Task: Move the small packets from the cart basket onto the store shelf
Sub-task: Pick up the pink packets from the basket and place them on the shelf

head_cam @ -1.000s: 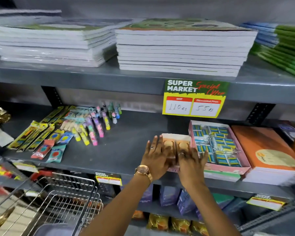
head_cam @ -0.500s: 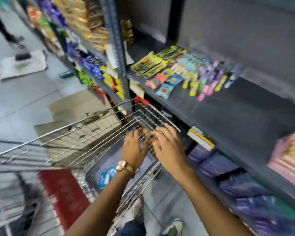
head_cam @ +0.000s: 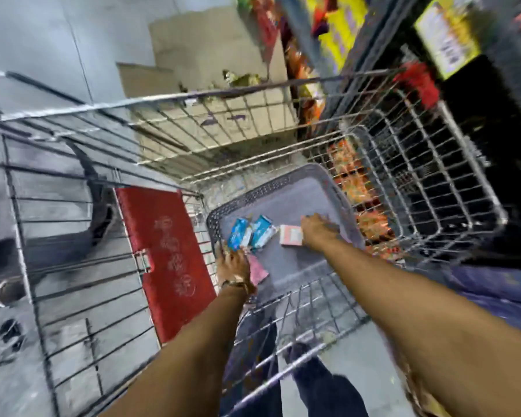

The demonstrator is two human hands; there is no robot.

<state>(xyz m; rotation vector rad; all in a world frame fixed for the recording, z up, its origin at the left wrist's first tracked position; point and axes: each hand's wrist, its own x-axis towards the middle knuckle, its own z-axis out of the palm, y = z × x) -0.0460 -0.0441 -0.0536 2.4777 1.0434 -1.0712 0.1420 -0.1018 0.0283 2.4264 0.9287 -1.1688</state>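
A: How many packets are in the grey perforated tray (head_cam: 337, 188)?

B: Four that I can count: two glossy blue packets (head_cam: 250, 233), a flat pink-and-white packet (head_cam: 290, 235), and a pink packet (head_cam: 258, 270).

A: And the hands?

B: The right hand (head_cam: 318, 231) lies on the pink-and-white one, its grip unclear. The left hand (head_cam: 233, 263) covers the pink one just below the blue pair, fingers blurred. The tray sits inside the wire cart (head_cam: 418, 164).

Shiny metal wire cart (head_cam: 418, 164); matt grey tray (head_cam: 286, 200) (probably plastic); glossy packets (head_cam: 253, 233).
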